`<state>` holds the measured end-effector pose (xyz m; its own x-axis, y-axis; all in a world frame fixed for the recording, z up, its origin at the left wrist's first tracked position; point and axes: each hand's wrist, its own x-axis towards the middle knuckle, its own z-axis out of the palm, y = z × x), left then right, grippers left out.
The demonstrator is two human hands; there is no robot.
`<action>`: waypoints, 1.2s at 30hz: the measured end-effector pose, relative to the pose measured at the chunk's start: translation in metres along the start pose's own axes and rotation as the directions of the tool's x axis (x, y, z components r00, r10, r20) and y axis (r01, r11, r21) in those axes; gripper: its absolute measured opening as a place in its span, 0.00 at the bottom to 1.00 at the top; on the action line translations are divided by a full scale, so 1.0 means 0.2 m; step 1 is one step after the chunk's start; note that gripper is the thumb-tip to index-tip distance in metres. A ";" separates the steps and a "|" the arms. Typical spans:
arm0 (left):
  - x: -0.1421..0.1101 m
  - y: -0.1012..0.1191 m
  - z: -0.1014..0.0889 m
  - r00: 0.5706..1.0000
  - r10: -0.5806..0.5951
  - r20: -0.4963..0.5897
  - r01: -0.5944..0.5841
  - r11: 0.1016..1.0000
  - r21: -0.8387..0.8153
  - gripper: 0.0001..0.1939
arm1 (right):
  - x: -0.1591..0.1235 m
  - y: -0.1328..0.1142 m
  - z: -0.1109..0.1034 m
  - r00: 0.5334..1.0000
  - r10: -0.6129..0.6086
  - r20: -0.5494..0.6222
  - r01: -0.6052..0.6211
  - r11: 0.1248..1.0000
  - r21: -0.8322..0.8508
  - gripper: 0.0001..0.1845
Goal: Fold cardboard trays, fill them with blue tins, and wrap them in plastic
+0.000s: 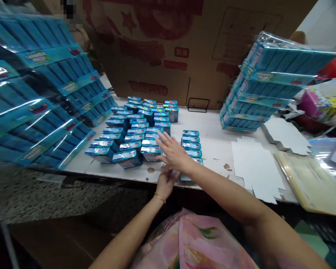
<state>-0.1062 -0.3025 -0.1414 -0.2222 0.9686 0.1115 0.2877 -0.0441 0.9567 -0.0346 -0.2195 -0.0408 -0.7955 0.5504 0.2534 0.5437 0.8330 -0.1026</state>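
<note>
Many small blue boxes (127, 158) stand upright in rows on the white table, left of my hands. A separate single row of the same blue boxes (192, 145) stands just to the right, its near end partly hidden by my right forearm. My right hand (173, 152) is stretched over the gap between the groups, fingers apart, fingertips beside the near right boxes of the larger group. I cannot tell whether they touch. Below it, at the table's front edge, is my left hand (165, 184) with a thin bracelet; its fingers are largely hidden under my right hand.
Film-wrapped stacks of blue display trays stand at the left (50, 89) and right (257, 97). A large cardboard box (168, 48) forms a wall behind. Flat white card blanks (254, 168) and a pile of clear plastic sheets (310, 183) lie at the right.
</note>
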 end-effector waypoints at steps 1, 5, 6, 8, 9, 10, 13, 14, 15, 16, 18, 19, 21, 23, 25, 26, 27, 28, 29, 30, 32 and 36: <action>-0.01 -0.01 -0.03 0.999 -0.009 -0.041 0.009 1.000 0.004 0.12 | 0.06 -0.05 0.06 1.000 0.024 0.000 -0.024 1.000 -0.014 0.34; -0.05 -0.08 -0.16 0.985 0.042 -0.165 -0.024 0.994 0.107 0.15 | 0.12 -0.19 0.27 0.998 0.040 -0.058 -0.043 0.998 -0.056 0.31; -0.07 -0.09 -0.18 0.982 0.059 -0.181 -0.035 0.990 0.134 0.15 | 0.11 -0.21 0.30 0.997 0.006 -0.079 -0.011 0.998 -0.059 0.28; -0.09 -0.11 -0.19 0.979 0.073 -0.189 -0.039 0.983 0.179 0.13 | 0.09 -0.23 0.30 0.995 -0.056 -0.083 0.052 0.997 -0.053 0.23; -0.10 -0.12 -0.18 0.981 0.071 -0.178 -0.036 0.981 0.193 0.12 | 0.07 -0.23 0.27 0.996 -0.065 -0.068 0.063 0.997 -0.038 0.22; -0.11 -0.12 -0.17 0.986 0.067 -0.154 -0.036 0.980 0.198 0.12 | 0.04 -0.22 0.23 0.997 -0.058 -0.055 0.057 0.998 -0.013 0.22; -0.13 -0.10 -0.13 0.996 0.072 -0.048 -0.064 0.986 0.153 0.13 | -0.12 -0.15 0.05 0.995 0.012 -0.102 0.000 0.994 0.111 0.23; -0.14 -0.09 -0.11 0.997 0.074 -0.022 -0.071 0.989 0.131 0.14 | -0.21 -0.13 -0.02 0.989 0.044 -0.143 -0.020 0.987 0.161 0.24; -0.14 -0.08 -0.10 0.997 0.076 -0.009 -0.075 0.990 0.118 0.14 | -0.30 -0.10 -0.08 0.979 0.086 -0.185 -0.046 0.977 0.207 0.25; -0.15 -0.07 -0.08 0.997 0.080 -0.007 -0.079 0.990 0.114 0.13 | -0.40 -0.07 -0.14 0.965 0.143 -0.220 -0.089 0.966 0.241 0.26; -0.15 -0.04 -0.06 0.995 0.095 -0.010 -0.093 0.987 0.129 0.13 | -0.58 -0.02 -0.20 0.923 0.255 -0.288 -0.175 0.945 0.277 0.28; -0.15 -0.03 -0.04 0.995 0.104 -0.004 -0.103 0.985 0.136 0.13 | -0.65 0.00 -0.20 0.907 0.284 -0.310 -0.199 0.939 0.280 0.29; -0.14 0.00 -0.01 0.993 0.116 0.021 -0.118 0.985 0.126 0.14 | -0.75 0.04 -0.15 0.897 0.296 -0.327 -0.219 0.943 0.250 0.29; -0.13 0.02 0.02 0.992 0.120 0.049 -0.125 0.986 0.114 0.14 | -0.78 0.06 -0.08 0.916 0.269 -0.298 -0.224 0.959 0.175 0.27; -0.12 0.02 0.04 0.988 0.139 0.064 -0.146 0.980 0.138 0.14 | -0.78 0.06 -0.03 0.944 0.237 -0.230 -0.226 0.971 0.074 0.25; -0.12 0.02 0.05 0.985 0.159 0.070 -0.168 0.972 0.164 0.14 | -0.77 0.06 -0.02 0.954 0.230 -0.191 -0.229 0.973 0.025 0.25; -0.12 0.02 0.05 0.980 0.183 0.079 -0.196 0.961 0.197 0.13 | -0.75 0.05 -0.03 0.961 0.228 -0.156 -0.234 0.972 -0.019 0.26; -0.11 0.02 0.06 0.974 0.209 0.089 -0.224 0.946 0.233 0.13 | -0.74 0.04 -0.04 0.965 0.232 -0.124 -0.240 0.969 -0.056 0.26; -0.12 0.02 0.06 0.967 0.231 0.103 -0.251 0.930 0.269 0.13 | -0.73 0.03 -0.05 0.966 0.239 -0.094 -0.247 0.965 -0.086 0.26; -0.12 0.02 0.06 0.961 0.249 0.121 -0.274 0.912 0.304 0.14 | -0.71 0.02 -0.07 0.967 0.245 -0.068 -0.251 0.962 -0.109 0.26; -0.13 0.02 0.07 0.952 0.261 0.162 -0.304 0.881 0.364 0.14 | -0.69 0.00 -0.08 0.969 0.246 -0.025 -0.247 0.959 -0.138 0.25; -0.16 0.02 0.06 0.964 0.232 0.132 -0.265 0.894 0.360 0.19 | -0.66 0.00 -0.01 0.979 0.203 -0.035 -0.205 0.973 -0.108 0.24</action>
<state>-0.0862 -0.3299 -0.1437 -0.0241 0.9556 0.2937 0.6519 -0.2077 0.7293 0.0708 -0.2924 -0.0713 -0.6590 0.7055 0.2608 0.7209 0.6913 -0.0483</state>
